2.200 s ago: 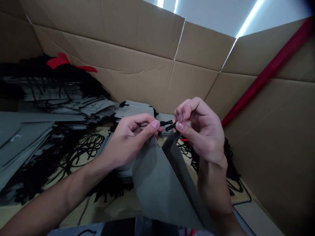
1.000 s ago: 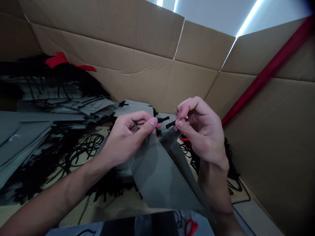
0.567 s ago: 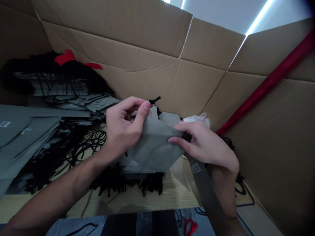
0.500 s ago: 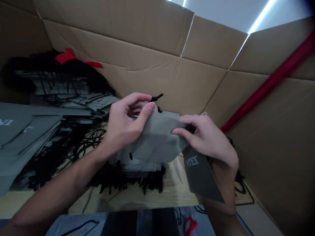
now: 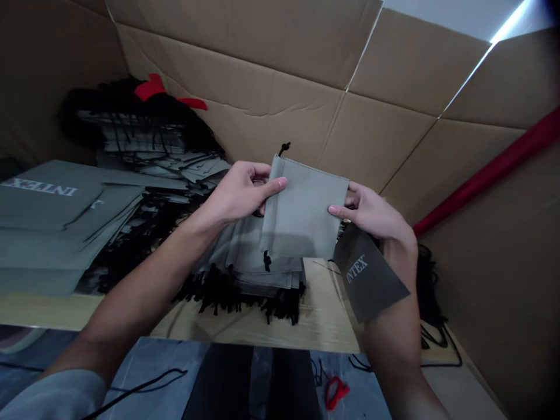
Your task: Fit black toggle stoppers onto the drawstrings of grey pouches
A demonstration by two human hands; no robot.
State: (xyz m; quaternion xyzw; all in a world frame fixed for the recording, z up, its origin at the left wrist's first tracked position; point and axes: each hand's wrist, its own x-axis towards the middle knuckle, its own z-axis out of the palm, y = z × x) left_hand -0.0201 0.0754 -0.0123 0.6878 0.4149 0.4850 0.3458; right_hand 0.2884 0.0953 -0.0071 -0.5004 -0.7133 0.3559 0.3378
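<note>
A small grey drawstring pouch [image 5: 306, 207] is held up flat between my two hands. Black knotted cord ends stick out at its top left and lower left corners. My left hand [image 5: 245, 189] pinches its left side, thumb on the front. On the right edge, my right hand [image 5: 367, 210] grips with its thumb in front and its fingers behind. A dark grey piece [image 5: 370, 271] lettered "INTEX" hangs below my right hand; how it is attached cannot be seen. Beneath the pouch, a stack of similar grey pouches [image 5: 266, 274] lies on the wooden table [image 5: 324, 326], black cord ends toward me.
More grey pouches [image 5: 140, 140] with black cords are piled at the back left, a red strip [image 5: 151, 87] on top. Flat grey INTEX bags [image 5: 39, 233] lie at left. Cardboard walls [image 5: 245, 70] enclose the table. Black cords [image 5: 429, 291] lie at right, and a red loop [image 5: 336, 392] on the floor.
The pouch has turned from a tilted, crumpled position to flat and facing me, with both cord knots showing. My right hand has moved to its right edge. The view has shifted left and down.
</note>
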